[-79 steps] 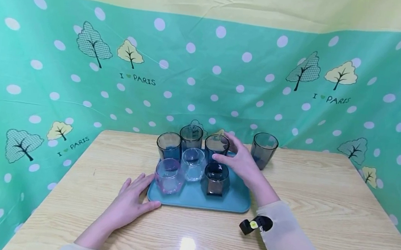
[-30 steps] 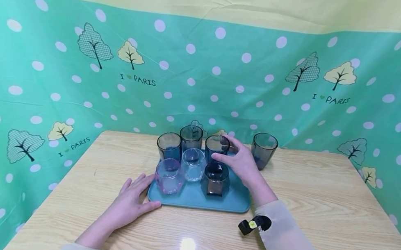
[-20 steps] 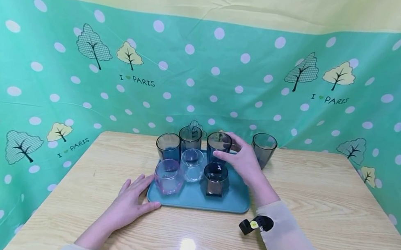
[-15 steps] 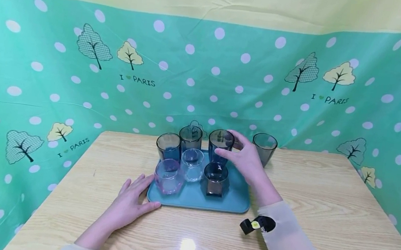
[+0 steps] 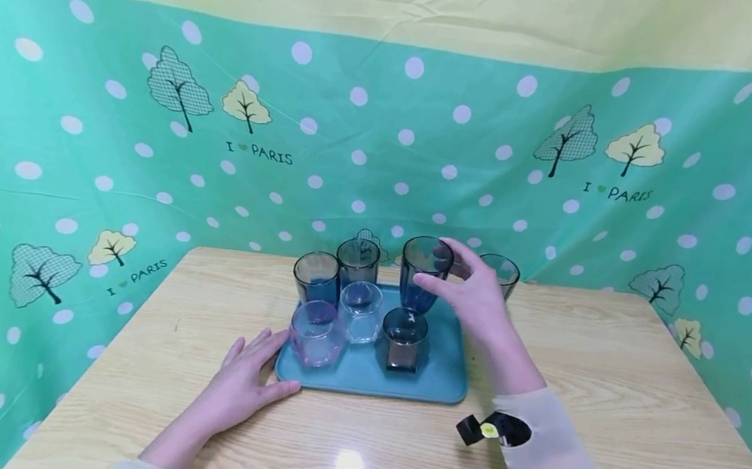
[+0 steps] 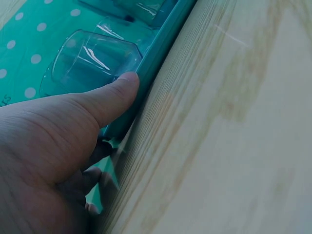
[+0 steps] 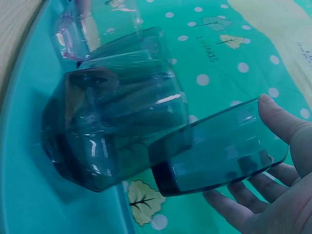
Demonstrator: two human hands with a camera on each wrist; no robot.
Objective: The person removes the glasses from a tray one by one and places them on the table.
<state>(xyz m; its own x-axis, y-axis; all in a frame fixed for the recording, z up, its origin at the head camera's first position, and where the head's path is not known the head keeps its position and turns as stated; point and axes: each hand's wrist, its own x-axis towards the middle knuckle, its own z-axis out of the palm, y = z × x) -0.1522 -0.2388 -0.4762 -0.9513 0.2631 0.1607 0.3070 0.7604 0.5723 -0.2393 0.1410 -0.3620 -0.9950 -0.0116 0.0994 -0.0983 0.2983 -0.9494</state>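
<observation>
In the head view my right hand (image 5: 476,300) holds a tall dark glass (image 5: 419,294) by its side, thumb in front and fingers behind. The right wrist view shows that glass (image 7: 214,146) between thumb and fingers, near a short dark faceted glass (image 7: 107,131). On the blue tray (image 5: 359,382) stand that short dark glass, a pinkish glass (image 5: 316,344), a clear glass (image 5: 360,322) and two tall dark glasses, one left (image 5: 316,283) and one behind (image 5: 357,262). My left hand (image 5: 236,389) rests at the tray's front left corner; its thumb (image 6: 117,95) touches the rim (image 6: 161,63).
Another tall dark glass (image 5: 505,272) stands on the table right of the tray, partly hidden behind my right hand. The wooden table (image 5: 296,450) ends at a green patterned cloth (image 5: 385,150) along the back.
My right hand has raised the tall dark glass slightly and shifted it right, from behind the short dark glass toward the glass beside the tray. The left hand has stayed put.
</observation>
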